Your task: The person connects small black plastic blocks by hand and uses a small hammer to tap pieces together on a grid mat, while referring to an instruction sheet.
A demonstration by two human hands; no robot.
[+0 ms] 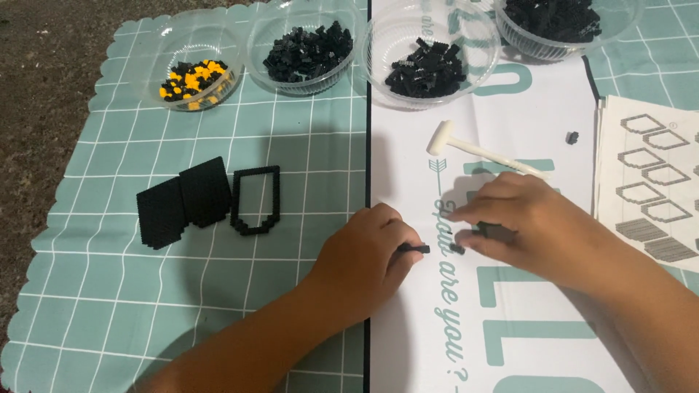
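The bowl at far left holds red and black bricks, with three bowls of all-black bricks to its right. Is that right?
Not quite. The far-left bowl holds yellow and black bricks, not red and black. The head view shows this. The rest stands: the three bowls to its right hold only black bricks.
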